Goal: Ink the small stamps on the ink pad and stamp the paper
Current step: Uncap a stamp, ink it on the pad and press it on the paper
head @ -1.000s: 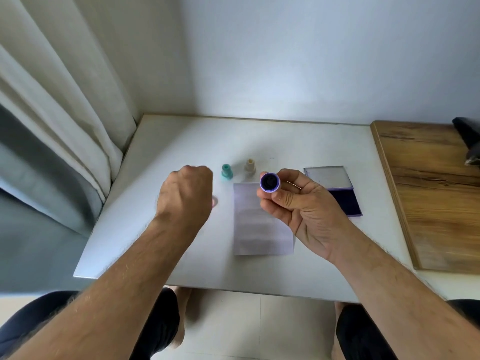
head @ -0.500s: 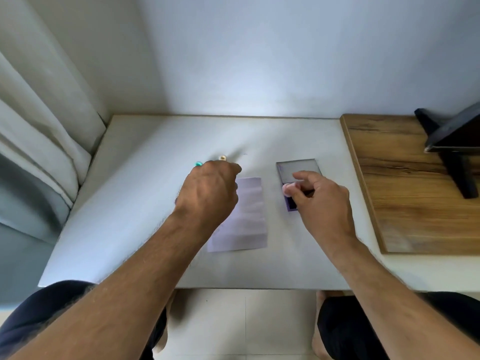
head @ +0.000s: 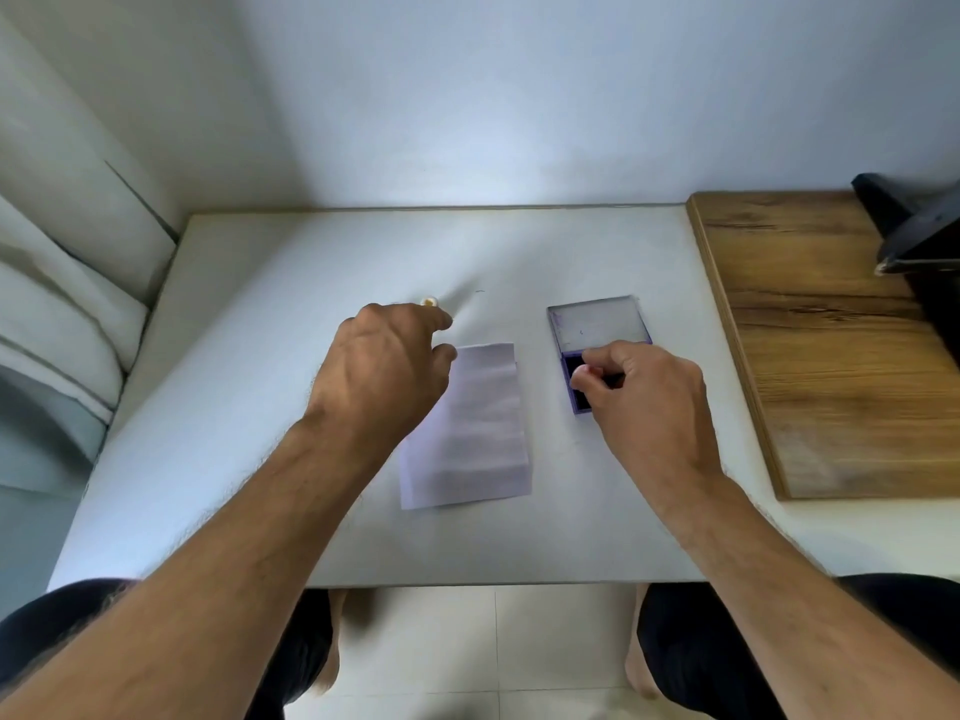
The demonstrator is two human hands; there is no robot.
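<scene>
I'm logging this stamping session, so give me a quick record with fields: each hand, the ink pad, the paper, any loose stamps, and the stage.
right hand: over the open ink pad, fingers pinched; the stamp itself is hidden
left hand: curled at the paper's top left corner; cannot tell if it holds anything
ink pad: lid flipped open toward the wall
paper: flat between the hands, no clear marks visible
loose stamps: beige stamp just beyond the left hand
surface: white table
stage: inking, paper not yet stamped

Matt white table (head: pixel 260 407), creased paper (head: pixel 478 433), grained wood board (head: pixel 831 356), glossy plastic ink pad lid (head: pixel 597 322).
</scene>
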